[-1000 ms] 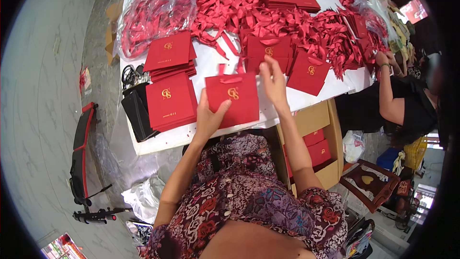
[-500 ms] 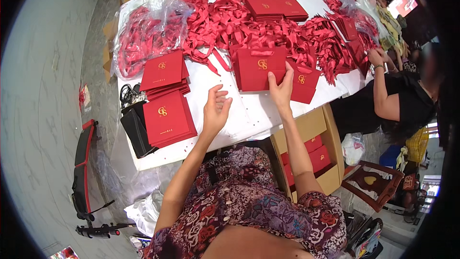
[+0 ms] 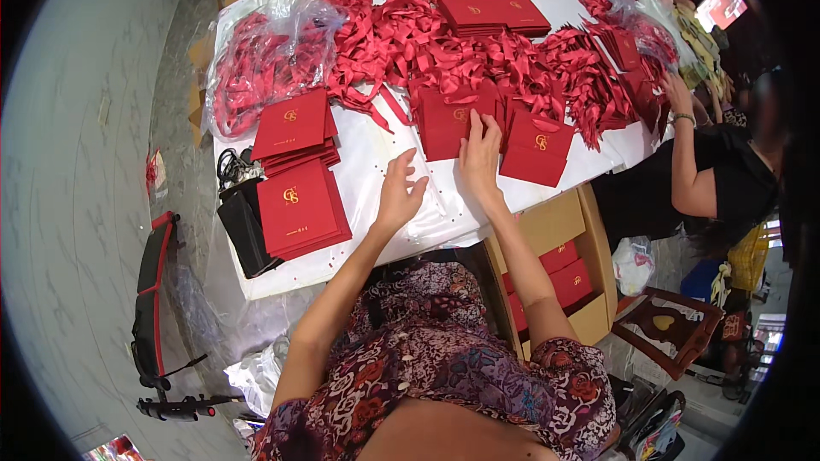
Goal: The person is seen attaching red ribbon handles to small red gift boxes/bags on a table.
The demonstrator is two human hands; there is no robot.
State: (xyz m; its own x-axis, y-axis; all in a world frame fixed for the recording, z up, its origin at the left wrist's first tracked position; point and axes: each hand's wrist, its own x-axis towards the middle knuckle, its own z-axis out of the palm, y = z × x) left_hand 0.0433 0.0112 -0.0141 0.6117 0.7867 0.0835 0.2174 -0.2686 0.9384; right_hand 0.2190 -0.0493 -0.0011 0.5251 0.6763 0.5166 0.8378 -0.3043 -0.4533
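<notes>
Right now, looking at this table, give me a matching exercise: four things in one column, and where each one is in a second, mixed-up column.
Things:
1. right hand
2. left hand
3. clear plastic bag of ribbons
4. cardboard box

Places:
A. far left corner of the table
B. on the floor under the table's near edge, with red items inside
C. open above the bare white tabletop
D. resting on a red paper bag in the middle of the table

Pairs: 1-D, 2-C, 3-A, 4-B
</notes>
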